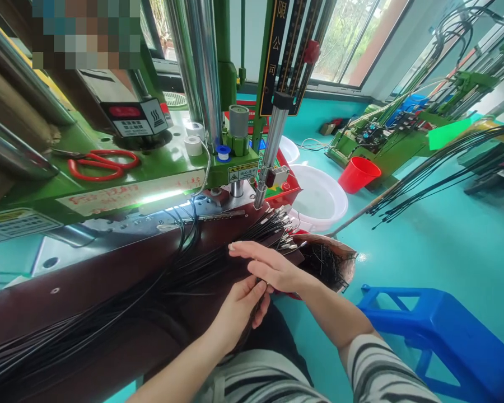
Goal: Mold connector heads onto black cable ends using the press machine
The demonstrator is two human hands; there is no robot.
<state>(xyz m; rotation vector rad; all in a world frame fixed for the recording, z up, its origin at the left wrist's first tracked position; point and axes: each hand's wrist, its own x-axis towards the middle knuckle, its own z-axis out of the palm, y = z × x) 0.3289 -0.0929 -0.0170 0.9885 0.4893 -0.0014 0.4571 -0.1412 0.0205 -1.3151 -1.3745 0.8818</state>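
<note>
My left hand (pixel 243 299) is closed, its thumb and fingers pinched round a thin dark cable that hangs down towards my lap. My right hand (pixel 277 268) lies just above and against it, fingers stretched out to the left. A tiny shiny spot shows between the two hands; I cannot make out what it is. Beyond them a bundle of black cables (pixel 151 291) runs along the dark brown worktop (pixel 109 352). Silvery end fittings (pixel 281 221) sit at the bundle's right end.
A green press (pixel 168 168) stands behind the worktop, with red-handled scissors (pixel 105 165) and white tape rolls (pixel 193 145) on it. To the right are a white tub (pixel 340 196), a red bucket (pixel 359 174), a sack of black scraps (pixel 346 263) and a blue stool (pixel 449 319).
</note>
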